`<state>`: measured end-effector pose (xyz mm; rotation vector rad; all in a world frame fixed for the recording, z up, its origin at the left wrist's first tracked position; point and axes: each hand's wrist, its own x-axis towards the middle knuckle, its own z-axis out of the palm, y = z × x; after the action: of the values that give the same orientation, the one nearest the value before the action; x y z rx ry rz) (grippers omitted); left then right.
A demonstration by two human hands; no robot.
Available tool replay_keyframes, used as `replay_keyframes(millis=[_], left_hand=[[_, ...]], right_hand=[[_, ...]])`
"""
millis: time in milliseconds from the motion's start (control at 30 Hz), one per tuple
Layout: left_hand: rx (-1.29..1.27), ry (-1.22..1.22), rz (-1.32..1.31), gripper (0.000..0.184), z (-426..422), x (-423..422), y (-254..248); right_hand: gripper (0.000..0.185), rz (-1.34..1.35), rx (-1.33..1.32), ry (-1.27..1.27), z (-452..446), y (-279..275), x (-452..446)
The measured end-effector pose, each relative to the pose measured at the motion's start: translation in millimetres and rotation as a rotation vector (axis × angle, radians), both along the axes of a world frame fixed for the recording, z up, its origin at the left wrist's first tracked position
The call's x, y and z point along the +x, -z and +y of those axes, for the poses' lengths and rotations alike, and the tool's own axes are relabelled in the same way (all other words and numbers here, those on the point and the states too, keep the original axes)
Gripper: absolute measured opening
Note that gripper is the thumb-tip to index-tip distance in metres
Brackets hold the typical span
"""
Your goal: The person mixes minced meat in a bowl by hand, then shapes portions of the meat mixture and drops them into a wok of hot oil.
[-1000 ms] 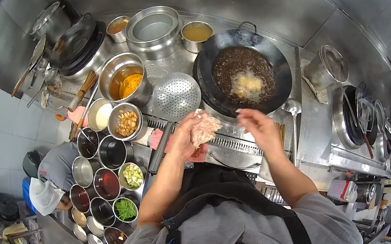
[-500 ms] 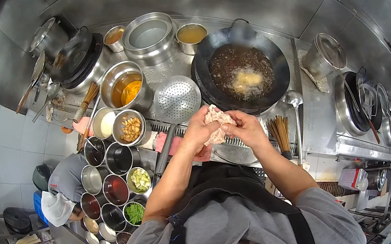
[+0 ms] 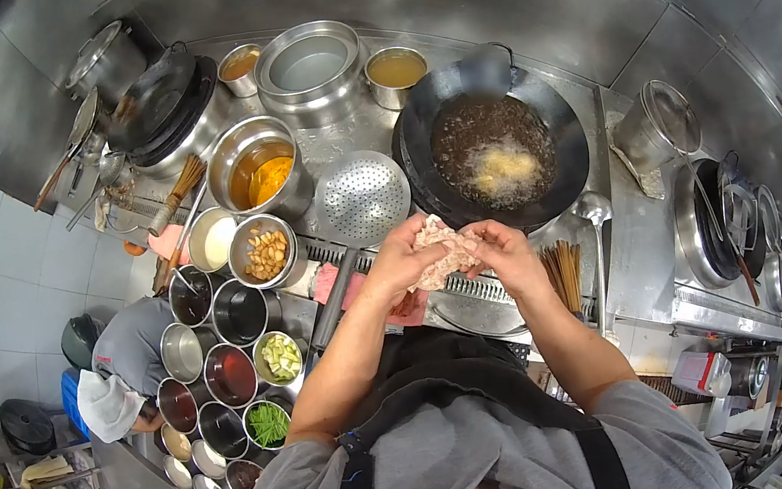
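Note:
Between my two hands is a pale pink, lumpy piece of raw meat (image 3: 440, 251), held just in front of the wok's near rim. My left hand (image 3: 401, 261) is wrapped round its left side. On its right side, the fingertips of my right hand (image 3: 500, 250) pinch the edge. Beyond them sits a black wok (image 3: 564, 132) of dark bubbling oil, where a golden piece of food (image 3: 505, 172) is frying amid foam. A perforated steel strainer (image 3: 362, 198) lies left of the wok, its handle (image 3: 337, 301) pointing towards me.
Several steel pots of ingredients, among them fried chunks (image 3: 266, 254) and chopped greens (image 3: 267, 424), stand at left. A ladle (image 3: 592, 208) and a bamboo brush (image 3: 563, 274) lie right of the wok. A co-worker in a white cap (image 3: 111, 402) bends at far left.
My right fingers have shifted slightly to the right along the meat's edge. The whole view has turned a little; the golden piece is still frying in the oil.

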<state>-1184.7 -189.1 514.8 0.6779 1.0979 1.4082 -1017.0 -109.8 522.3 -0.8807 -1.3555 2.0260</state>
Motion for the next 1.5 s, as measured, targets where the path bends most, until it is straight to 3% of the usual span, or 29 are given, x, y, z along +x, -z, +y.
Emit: replay_keyframes(millis=[200,267,600,933,1033,1133,1167,1233,1333,1500], left_hand=[[-0.025,0.096,0.450,0.018,7,3,8],[-0.091,0.083,0.233,0.018,6,4,5],[-0.090,-0.130,-0.122,0.019,7,-7,-1],[-0.057,-0.120,-0.267,0.020,6,-11,7],[-0.042,-0.249,-0.383,0.020,3,-18,9],[-0.020,-0.328,-0.355,0.021,-4,-26,7],[-0.022,-0.326,-0.359,0.021,-6,-28,9],[-0.045,-0.299,-0.427,0.021,-8,-29,15],[-0.071,-0.287,-0.424,0.021,-10,-23,16],[-0.104,-0.255,-0.377,0.022,-17,-23,26]], right_hand=[[0.022,-0.276,0.260,-0.053,2,9,1],[0.018,-0.167,0.144,-0.064,3,8,5],[0.012,0.208,-0.178,0.091,15,5,25],[0.014,0.141,-0.148,0.175,17,12,19],[0.013,0.022,-0.078,0.116,34,23,27],[0.023,-0.403,0.278,0.170,67,33,35],[0.023,-0.408,0.278,0.171,83,45,38],[0.026,-0.750,0.672,0.206,112,68,46],[0.029,-0.893,0.678,0.183,140,86,52],[0.031,-0.903,0.711,0.281,148,84,59]])
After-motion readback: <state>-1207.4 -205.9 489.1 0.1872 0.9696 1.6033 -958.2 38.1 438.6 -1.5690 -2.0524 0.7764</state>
